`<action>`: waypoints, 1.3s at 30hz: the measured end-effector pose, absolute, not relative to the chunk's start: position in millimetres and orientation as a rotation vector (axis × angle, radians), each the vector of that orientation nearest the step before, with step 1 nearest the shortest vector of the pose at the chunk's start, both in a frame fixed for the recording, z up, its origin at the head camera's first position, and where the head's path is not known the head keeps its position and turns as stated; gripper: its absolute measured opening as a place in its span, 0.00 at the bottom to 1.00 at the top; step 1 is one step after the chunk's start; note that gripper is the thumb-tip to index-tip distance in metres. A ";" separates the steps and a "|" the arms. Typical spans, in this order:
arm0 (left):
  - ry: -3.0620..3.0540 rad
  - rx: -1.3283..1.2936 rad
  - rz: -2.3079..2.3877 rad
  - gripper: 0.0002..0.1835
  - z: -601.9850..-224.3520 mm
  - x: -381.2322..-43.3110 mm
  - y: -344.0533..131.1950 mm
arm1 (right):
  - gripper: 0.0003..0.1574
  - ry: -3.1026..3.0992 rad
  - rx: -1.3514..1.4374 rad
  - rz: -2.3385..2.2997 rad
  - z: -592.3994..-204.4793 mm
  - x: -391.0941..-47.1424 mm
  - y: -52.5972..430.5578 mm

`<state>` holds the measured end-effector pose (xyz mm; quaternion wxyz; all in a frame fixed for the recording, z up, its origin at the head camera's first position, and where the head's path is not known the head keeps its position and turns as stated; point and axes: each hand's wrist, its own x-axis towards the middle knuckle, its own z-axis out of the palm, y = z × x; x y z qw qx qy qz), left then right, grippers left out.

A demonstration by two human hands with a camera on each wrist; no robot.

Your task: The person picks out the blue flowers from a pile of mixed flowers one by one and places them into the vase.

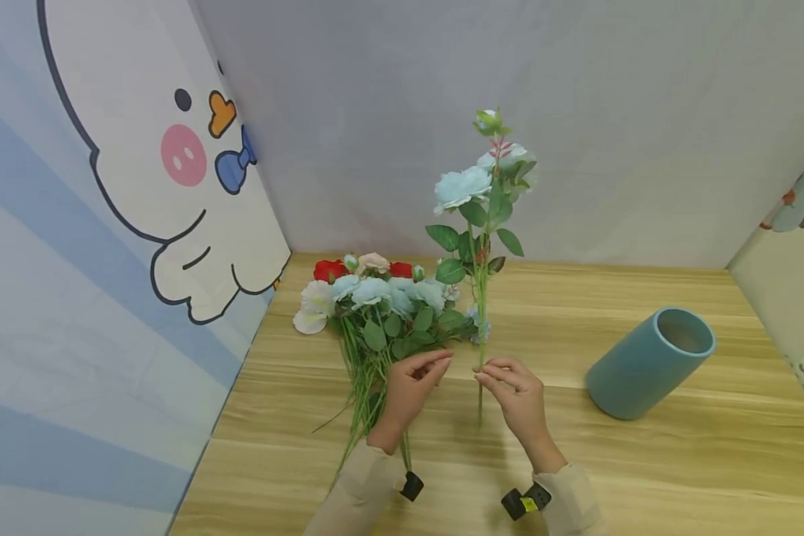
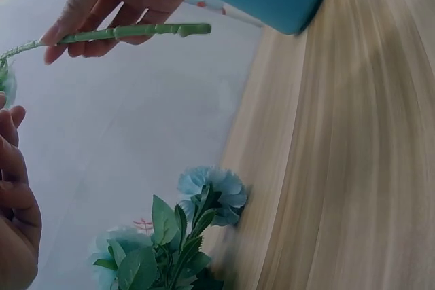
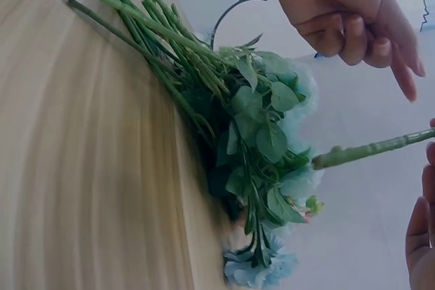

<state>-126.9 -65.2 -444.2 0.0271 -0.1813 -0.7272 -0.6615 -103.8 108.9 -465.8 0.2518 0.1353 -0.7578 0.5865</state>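
My right hand (image 1: 514, 391) pinches the lower stem of an upright artificial flower (image 1: 482, 298) with pale blue blooms, green leaves and a bud on top. The stem's cut end (image 2: 194, 29) pokes out below the fingers. Left of the stem, my left hand (image 1: 412, 387) holds nothing, its fingers loosely bent and the thumb near the index fingertip. Beneath and behind it lies a pile of artificial flowers (image 1: 375, 294), pale blue, red, white and pinkish, with their long green stems pointing toward me. In the right wrist view the left hand (image 3: 346, 15) is apart from the stem.
A blue cylindrical vase (image 1: 643, 368) stands at the right of the wooden table (image 1: 723, 476). Behind the table rises a plain grey wall (image 1: 348, 126). A panel with a cartoon figure (image 1: 141, 149) borders the left side.
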 end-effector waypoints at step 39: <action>-2.268 -0.996 -2.101 0.08 -462.2 -115.1 -59.7 | 0.04 -1.684 0.107 1.208 -393.7 -121.5 178.9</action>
